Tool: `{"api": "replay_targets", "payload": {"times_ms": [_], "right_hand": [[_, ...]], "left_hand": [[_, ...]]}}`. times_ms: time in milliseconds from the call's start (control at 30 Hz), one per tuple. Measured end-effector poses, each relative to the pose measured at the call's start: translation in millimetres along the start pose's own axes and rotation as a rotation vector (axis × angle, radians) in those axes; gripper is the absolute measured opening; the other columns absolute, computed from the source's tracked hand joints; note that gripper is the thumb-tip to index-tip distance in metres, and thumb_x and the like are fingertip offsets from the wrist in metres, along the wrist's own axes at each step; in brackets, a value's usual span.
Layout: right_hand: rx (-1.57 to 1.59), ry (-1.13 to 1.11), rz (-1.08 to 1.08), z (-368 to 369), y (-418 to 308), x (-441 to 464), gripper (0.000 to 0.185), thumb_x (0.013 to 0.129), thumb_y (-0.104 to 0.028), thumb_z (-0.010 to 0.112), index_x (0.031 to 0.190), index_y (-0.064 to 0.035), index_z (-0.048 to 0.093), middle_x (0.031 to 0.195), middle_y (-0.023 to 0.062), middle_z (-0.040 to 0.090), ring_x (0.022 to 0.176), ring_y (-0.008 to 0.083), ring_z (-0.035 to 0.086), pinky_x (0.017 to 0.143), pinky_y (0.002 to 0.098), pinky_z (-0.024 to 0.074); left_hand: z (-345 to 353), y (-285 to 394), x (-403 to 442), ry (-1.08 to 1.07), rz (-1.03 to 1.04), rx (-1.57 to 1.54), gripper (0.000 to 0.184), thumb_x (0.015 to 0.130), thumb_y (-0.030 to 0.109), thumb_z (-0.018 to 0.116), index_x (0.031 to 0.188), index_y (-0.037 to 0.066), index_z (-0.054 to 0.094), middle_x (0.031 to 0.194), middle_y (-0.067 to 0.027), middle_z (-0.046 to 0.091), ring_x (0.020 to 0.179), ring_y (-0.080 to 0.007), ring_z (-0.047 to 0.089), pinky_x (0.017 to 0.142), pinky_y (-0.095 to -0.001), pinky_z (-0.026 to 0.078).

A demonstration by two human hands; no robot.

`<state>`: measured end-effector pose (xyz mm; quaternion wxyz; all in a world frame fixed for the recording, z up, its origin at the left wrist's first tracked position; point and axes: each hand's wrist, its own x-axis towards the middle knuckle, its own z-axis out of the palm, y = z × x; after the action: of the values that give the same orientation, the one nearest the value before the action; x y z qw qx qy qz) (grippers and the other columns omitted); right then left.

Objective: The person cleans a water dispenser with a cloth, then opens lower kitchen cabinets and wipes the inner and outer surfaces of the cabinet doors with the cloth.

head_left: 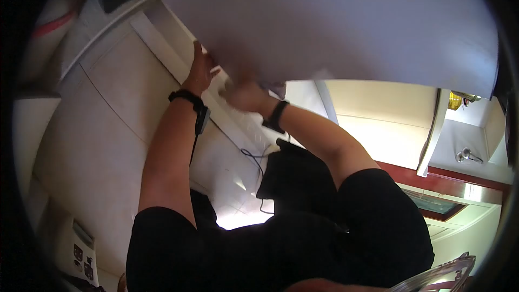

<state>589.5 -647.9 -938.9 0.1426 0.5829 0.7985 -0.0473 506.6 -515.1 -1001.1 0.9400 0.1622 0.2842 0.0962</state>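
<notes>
Two hands work at the lower edge of a large pale panel

The large pale panel [346, 27] fills the upper part of the head view, its smooth face running from the upper left to the right side. Both hands are at the left part of its lower edge, near each other but apart.

The left hand [201, 70] is raised beside that edge, with one finger standing up and the others partly hidden in shadow; whether it grips the panel cannot be told. The right hand [246, 96] is just below the edge, bent at the wrist and blurred, so its grip and anything within it cannot be made out.

A black band [187, 96] circles the left wrist, with a small device [203, 120] on it, and a dark strap [277, 117] circles the right. Below the hands, a thin dark cord [261, 168] loops beside the person's black clothing [281, 249].

A long pale ledge [162, 48] runs diagonally past the left hand, with a broad pale tiled surface [102, 130] to its left. Toward the right side are a shiny metal fixture [469, 156], a yellow item [455, 100] above it and reddish trim [459, 184] below. A clear, curved object [448, 273] shows at the lower right.
</notes>
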Motion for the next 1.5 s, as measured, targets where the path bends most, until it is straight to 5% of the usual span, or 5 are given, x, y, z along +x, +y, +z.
{"api": "replay_targets", "payload": {"times_ms": [300,833,1033,1300,1500], "right_hand": [[0.315,-0.686,0.359,-86,2,-111,0.031,0.083,-0.033,0.047,0.089,-0.0041,0.056,0.078,0.0192,0.061,0.077,0.0377,0.059,0.068,0.0476,0.0457],[0.446,0.562,0.414,-260,78,-15,0.025,0.079,-0.023,0.048,0.093,-0.0056,0.059,0.085,0.0171,0.062,0.079,0.0339,0.059,0.068,0.0408,0.0470],[1.464,1.192,0.226,-357,180,44,0.017,0.079,-0.017,0.054,0.075,-0.0010,0.060,0.065,0.0042,0.056,0.055,0.0143,0.050,0.052,0.0302,0.0414],[2.057,1.013,0.281,-449,243,73,0.033,0.091,-0.025,0.037,0.093,0.0019,0.057,0.083,0.0123,0.062,0.072,0.0251,0.060,0.071,0.0379,0.0493],[2.008,1.132,0.273,-450,265,113,0.039,0.090,-0.042,0.045,0.085,-0.0052,0.056,0.056,0.0049,0.054,0.042,0.0149,0.048,0.037,0.0245,0.0372]], "left_hand": [[-20,1,-16,0.006,-0.013,0.265,0.094,0.077,0.077,0.015,0.134,0.004,0.033,0.126,-0.0101,0.045,0.110,-0.0231,0.043,0.095,-0.0354,0.032],[-310,23,-208,-0.305,-0.674,-0.135,0.034,0.084,0.037,0.050,0.086,0.004,0.059,0.091,-0.0119,0.064,0.082,-0.0249,0.061,0.073,-0.0353,0.046],[-211,9,-198,-0.008,-0.774,1.672,0.027,0.081,0.027,0.048,0.091,0.006,0.062,0.090,-0.0079,0.065,0.079,-0.0181,0.061,0.065,-0.0330,0.048],[230,165,-249,-0.171,1.378,1.385,0.022,0.084,0.015,0.052,0.101,0.001,0.056,0.096,-0.0145,0.060,0.091,-0.0292,0.057,0.081,-0.0322,0.044],[329,301,-314,0.895,2.353,1.804,0.037,0.080,0.021,0.053,0.115,0.010,0.051,0.127,-0.0095,0.045,0.122,-0.0327,0.037,0.095,-0.0502,0.032]]}}
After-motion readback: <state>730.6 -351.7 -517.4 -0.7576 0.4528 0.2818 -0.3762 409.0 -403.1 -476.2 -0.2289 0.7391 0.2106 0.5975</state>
